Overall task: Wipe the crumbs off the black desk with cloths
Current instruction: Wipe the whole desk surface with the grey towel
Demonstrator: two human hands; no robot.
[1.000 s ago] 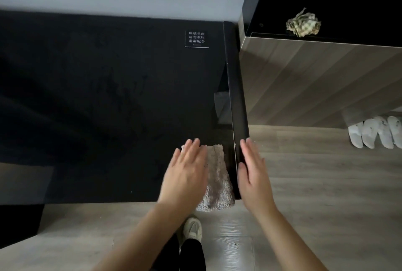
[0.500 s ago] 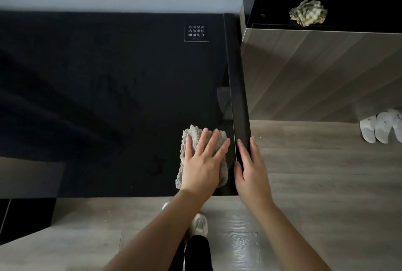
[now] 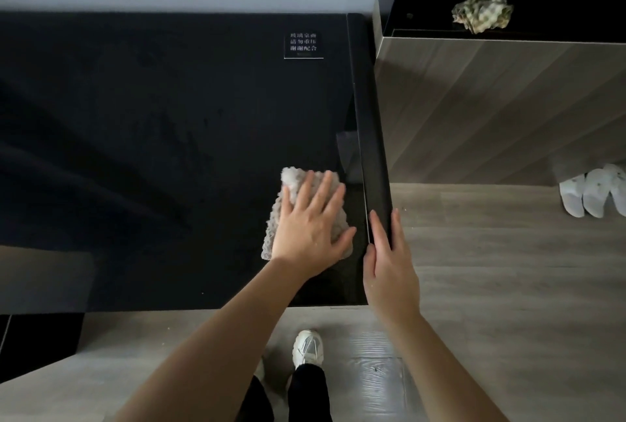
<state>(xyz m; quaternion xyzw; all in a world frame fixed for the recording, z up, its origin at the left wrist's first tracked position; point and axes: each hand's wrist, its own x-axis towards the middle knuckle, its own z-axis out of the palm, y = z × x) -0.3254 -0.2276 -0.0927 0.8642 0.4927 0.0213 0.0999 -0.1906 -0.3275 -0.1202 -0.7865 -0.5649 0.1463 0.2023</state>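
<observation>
A grey nubbly cloth [image 3: 291, 181] lies on the black desk [image 3: 152, 137] near its front right corner. My left hand [image 3: 311, 228] presses flat on the cloth with straight, spread fingers and covers most of it. My right hand [image 3: 389, 262] rests against the desk's right edge with its fingers straight along the raised black side strip [image 3: 367, 137]. Faint smudges and specks show on the glossy desk top left of the cloth.
A small white-lettered sign [image 3: 303, 44] sits at the desk's back right. Right of the desk a wood-fronted cabinet [image 3: 491, 110] holds a crumpled greenish cloth [image 3: 482, 13] on its black top. White slippers [image 3: 592, 189] lie on the floor. My shoe [image 3: 307, 348] is below the desk edge.
My left hand moved from beside the cloth onto it and pushed it away from the front edge, farther onto the desk. My right hand stayed along the right edge.
</observation>
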